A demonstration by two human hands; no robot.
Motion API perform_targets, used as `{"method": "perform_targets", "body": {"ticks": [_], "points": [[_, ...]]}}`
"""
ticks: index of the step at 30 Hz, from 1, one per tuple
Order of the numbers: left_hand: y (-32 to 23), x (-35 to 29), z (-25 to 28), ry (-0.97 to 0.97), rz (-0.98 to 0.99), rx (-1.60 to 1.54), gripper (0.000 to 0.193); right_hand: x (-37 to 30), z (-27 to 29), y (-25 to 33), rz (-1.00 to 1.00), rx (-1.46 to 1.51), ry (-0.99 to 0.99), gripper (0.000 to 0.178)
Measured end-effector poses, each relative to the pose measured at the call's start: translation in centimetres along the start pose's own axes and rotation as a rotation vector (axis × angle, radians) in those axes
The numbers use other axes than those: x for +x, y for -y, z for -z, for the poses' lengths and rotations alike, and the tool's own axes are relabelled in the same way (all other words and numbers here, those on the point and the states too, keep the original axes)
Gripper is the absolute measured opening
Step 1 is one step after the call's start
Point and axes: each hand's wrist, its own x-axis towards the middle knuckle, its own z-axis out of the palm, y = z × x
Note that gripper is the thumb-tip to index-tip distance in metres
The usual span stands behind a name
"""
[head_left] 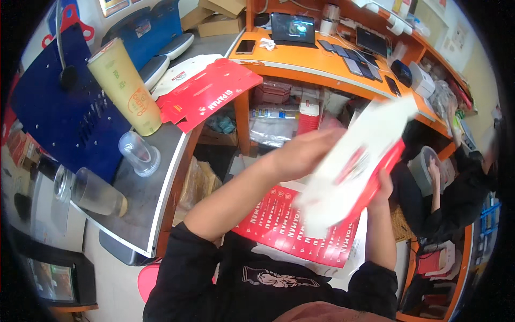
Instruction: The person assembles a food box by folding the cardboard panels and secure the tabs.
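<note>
Both hands raised over the lap, working one flat carton blank (354, 166), white outside, red inside, blurred with motion. Left hand (300, 155) pressed along the blank's left face, fingers wrapped round its edge as far as the blur lets on. Right hand (382, 188) closed on the lower right edge, thumb hidden behind the red panel. Best kept firm at the creases, one hand steadying a panel while the other folds, so that the card bends on its scored lines and not across a face. Worth slowing down, too: card this thin probably buckles when forced.

Under the hands, on the lap, a stack of red blanks (292, 228), flat and within easy reach. To the left, a grey bench (139, 209) carrying two clear cups (139, 153) and a tall paper cup (126, 88) near its far edge, well apart from the work. More blanks (209, 94) on the far right corner of that bench. Beyond, an orange desk (300, 56) with a tablet and phones. At the right, another person's hand (432, 174) on a bowl.
</note>
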Motion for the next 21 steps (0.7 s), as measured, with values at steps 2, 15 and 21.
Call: {"method": "perform_targets", "body": {"ticks": [2,15,21], "points": [[1.9,0.6,0.0,0.063,-0.104,0.454,0.046,0.9,1.1,0.0,-0.039,0.337,-0.130,0.069],[5.2,-8.5,-7.9,0.298,0.280,1.211,0.029,-3.2,-4.2,-4.0,-0.729,0.165,-0.388,0.059],[3.1,-10.1,-7.1,0.213,0.389,0.842,0.029,-6.4,-2.6,-3.3,-0.453,-0.578,-0.030,0.062]]}}
